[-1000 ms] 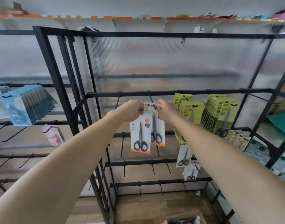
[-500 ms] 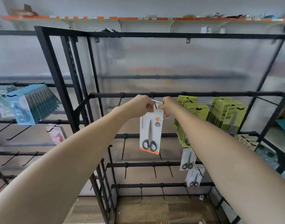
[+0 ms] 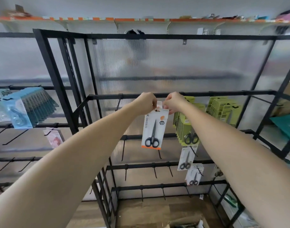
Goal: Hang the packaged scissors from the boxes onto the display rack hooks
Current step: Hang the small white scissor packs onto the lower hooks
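A white-and-orange pack of black scissors (image 3: 153, 130) hangs just below the top bar (image 3: 223, 92) of the black display rack. My left hand (image 3: 147, 102) pinches the pack's top left corner. My right hand (image 3: 173, 102) pinches its top right corner. The hook under my fingers is hidden, so I cannot tell whether the pack sits on it. Green scissor packs (image 3: 183, 127) hang right beside it, and more green packs (image 3: 223, 109) hang further right. Small white scissor packs (image 3: 186, 159) hang on the lower bars.
Bare black hooks (image 3: 155, 172) stick out from the lower bars. Blue packs (image 3: 27, 109) hang on the left rack. An open cardboard box (image 3: 183, 223) lies on the wooden floor below. A shelf with orange edging (image 3: 141, 19) runs above the rack.
Two packs were fanned apart a second ago; now a single front face shows. Both hands moved up to the top bar with it, and the view tilted slightly.
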### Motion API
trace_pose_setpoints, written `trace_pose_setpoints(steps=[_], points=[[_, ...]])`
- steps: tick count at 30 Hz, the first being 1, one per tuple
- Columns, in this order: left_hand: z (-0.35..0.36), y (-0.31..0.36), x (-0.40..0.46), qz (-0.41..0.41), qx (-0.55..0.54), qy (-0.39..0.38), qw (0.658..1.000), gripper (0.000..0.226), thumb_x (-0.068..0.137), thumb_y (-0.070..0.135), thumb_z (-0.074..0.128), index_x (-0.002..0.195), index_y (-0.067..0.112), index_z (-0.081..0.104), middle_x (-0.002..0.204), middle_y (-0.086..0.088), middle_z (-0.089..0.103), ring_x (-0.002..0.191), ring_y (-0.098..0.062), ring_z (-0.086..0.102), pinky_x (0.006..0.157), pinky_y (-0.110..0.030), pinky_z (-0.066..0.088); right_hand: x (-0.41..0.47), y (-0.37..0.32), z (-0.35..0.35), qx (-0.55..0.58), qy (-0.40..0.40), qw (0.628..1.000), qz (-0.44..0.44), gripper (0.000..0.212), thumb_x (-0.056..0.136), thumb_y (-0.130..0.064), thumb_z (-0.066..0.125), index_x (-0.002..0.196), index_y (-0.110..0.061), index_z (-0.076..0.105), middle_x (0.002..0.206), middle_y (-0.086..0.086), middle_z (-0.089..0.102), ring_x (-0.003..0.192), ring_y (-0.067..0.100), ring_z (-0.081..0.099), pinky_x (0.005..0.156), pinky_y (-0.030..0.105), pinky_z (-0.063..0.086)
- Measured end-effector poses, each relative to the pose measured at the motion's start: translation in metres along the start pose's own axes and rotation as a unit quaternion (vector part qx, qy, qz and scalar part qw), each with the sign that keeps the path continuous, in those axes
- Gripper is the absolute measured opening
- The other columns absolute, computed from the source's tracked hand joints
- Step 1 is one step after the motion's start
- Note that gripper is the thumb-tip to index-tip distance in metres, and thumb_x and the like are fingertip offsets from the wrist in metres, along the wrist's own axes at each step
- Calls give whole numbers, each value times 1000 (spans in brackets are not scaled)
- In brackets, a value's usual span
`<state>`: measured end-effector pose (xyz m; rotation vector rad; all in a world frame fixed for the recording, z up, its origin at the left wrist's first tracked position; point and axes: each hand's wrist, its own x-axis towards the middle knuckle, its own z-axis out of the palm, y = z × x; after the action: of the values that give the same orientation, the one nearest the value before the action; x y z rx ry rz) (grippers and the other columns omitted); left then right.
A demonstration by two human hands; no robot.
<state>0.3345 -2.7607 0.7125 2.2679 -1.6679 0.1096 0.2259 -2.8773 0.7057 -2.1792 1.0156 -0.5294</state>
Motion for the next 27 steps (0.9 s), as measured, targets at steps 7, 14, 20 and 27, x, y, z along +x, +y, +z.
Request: trace_pose_setpoints(steps=[7,14,20,27], points=[[9,-4,-2,-68,132,77,986,9,94,11,56,87,16,59,87,-5,65,76,-28,62,66,-36,47,-17,13,9,-152,66,984,-65,9,98,-16,53,103,-11,58,99,5,61,87,22,56,66,33,42],[19,-12,-9,-130,177,84,972,6,96,22,58,95,17,62,82,-2,62,74,-24,59,60,-32,36,-27,26,23,-118,38,990,-60,13,98,-21,58,110,-16,58,107,2,63,96,21,61,84,40,54],[46,-27,-36,-142,63,64,986,16,99,28,50,100,16,61,85,-2,59,72,-22,55,54,-30,38,-51,35,44,-103,-1,993,-59,20,98,-19,56,116,-13,59,109,1,60,98,20,57,81,31,45],[137,-31,-101,-51,-29,-127,990,27,97,34,52,115,19,64,115,-7,63,105,-33,61,87,-42,52,-114,91,113,-109,-109,988,-3,23,94,-20,59,117,-18,57,114,4,64,104,25,61,91,42,52]])
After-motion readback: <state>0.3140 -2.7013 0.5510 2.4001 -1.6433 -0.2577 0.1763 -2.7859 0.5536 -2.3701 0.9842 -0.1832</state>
